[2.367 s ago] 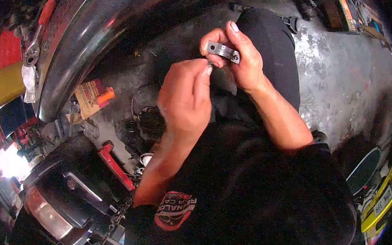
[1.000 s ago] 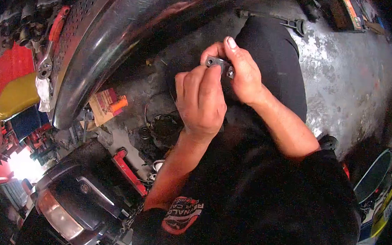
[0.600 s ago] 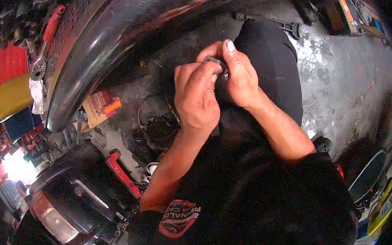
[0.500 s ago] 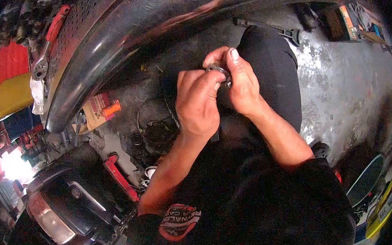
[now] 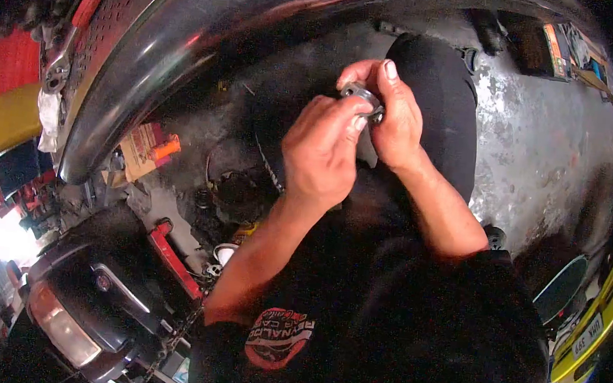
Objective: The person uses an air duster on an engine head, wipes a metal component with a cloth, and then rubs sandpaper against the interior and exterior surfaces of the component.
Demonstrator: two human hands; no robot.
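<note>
Both hands meet over my raised knee in black trousers. My right hand [image 5: 399, 116] pinches a small grey metal bracket [image 5: 362, 94] between thumb and fingers. My left hand [image 5: 321, 153] is closed against the bracket's near end, its fingertips touching it and hiding most of it. I cannot tell what the left fingertips hold, if anything. Only the bracket's top edge with a round hole shows.
A big shiny curved metal fender [image 5: 187, 50] arcs across the top left. On the dirty floor lie a cardboard box with an orange piece [image 5: 146, 150], a round black part [image 5: 234, 185] and a red bar [image 5: 169, 256]. A red-handled wrench [image 5: 68, 39] hangs at left.
My left hand has closed in from below onto the bracket, covering most of it. The bracket has turned from lying flat and fully visible to end-on. Both hands drifted slightly right.
</note>
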